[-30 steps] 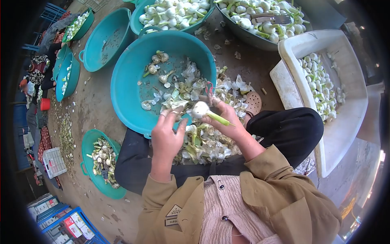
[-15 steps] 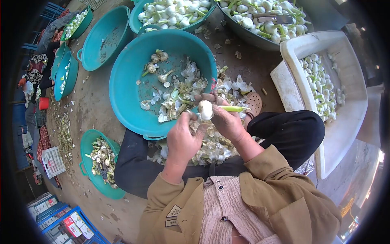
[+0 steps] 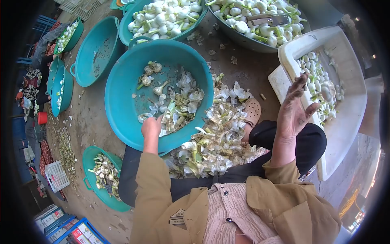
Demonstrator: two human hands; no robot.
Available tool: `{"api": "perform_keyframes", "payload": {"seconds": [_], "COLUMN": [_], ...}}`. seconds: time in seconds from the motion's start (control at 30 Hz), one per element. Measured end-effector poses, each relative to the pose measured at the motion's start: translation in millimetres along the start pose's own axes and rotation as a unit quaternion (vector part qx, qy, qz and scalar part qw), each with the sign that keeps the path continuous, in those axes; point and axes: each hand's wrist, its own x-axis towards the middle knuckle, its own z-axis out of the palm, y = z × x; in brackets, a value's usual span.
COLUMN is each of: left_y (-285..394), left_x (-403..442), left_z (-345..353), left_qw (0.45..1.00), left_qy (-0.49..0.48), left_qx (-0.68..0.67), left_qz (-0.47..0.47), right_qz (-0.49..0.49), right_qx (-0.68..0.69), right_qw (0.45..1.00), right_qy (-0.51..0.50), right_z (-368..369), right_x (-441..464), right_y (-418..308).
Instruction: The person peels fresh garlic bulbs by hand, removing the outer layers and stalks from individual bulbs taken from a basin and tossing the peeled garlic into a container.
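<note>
My right hand point(image 3: 295, 109) is raised beside the white tub point(image 3: 305, 87), fingers stretched out and thumb apart, holding nothing. Over the tub's peeled garlic point(image 3: 315, 75), a pale, blurred garlic bulb point(image 3: 327, 91) shows just past my fingers. At the near rim of the large teal basin point(image 3: 118, 101), my left hand point(image 3: 151, 127) is closed, its fingers curled and mostly hidden. Whatever it may hold cannot be made out. Beside it are garlic skins point(image 3: 178, 107), and a few unpeeled garlic bulbs point(image 3: 147, 77) lie farther back in the basin.
A heap of peelings point(image 3: 215, 138) lies between my legs, by a clog point(image 3: 252, 112). Tubs of white garlic point(image 3: 162, 18) stand behind; a knife-like metal tool point(image 3: 268, 19) rests on one. A small basin point(image 3: 87, 162) holds untrimmed bulbs. Another person point(image 3: 34, 83) is at far left.
My hands have moved apart from the garlic bulb they held together. My right hand went right to the white tub and opened; my left moved left and down into the basin's edge.
</note>
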Motion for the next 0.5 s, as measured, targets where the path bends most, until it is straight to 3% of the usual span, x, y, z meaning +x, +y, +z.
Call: {"api": "perform_keyframes", "payload": {"seconds": [0.07,0.1,0.17,0.2,0.27,0.3,0.33,0.4,0.47,0.5], "left_y": [-3,0,0,-1,-2,5,9,22,15,22], "left_x": [50,70,116,148,194,197,194,184,179,165], "left_z": [12,11,30,45,75,77,84,90,108,108], "left_qw": [0.998,0.995,0.967,0.973,0.976,0.984,0.986,0.996,0.982,0.954], "left_qy": [0.063,0.071,0.178,0.139,0.105,0.050,0.061,0.022,-0.046,-0.067], "left_qx": [0.002,-0.021,-0.047,-0.031,-0.024,-0.015,-0.014,-0.005,-0.109,-0.252], "left_qz": [0.026,0.059,0.178,0.184,0.192,0.173,0.152,0.082,0.149,0.149], "right_qz": [0.027,0.089,0.160,0.198,0.260,0.227,0.290,0.280,0.257,0.243], "right_qx": [-0.094,-0.167,-0.293,-0.345,-0.492,-0.536,-0.501,-0.453,-0.429,-0.401], "right_qw": [0.983,0.970,0.922,0.889,0.810,0.791,0.786,0.797,0.821,0.840], "right_qy": [0.153,0.153,0.195,0.228,0.186,0.188,0.217,0.283,0.277,0.272], "right_z": [-38,-59,-80,-82,-97,-104,-108,-105,-101,-99], "right_x": [-12,-20,-37,-41,-46,-47,-43,-35,-29,-28], "right_y": [9,16,47,61,70,77,73,75,73,72]}}
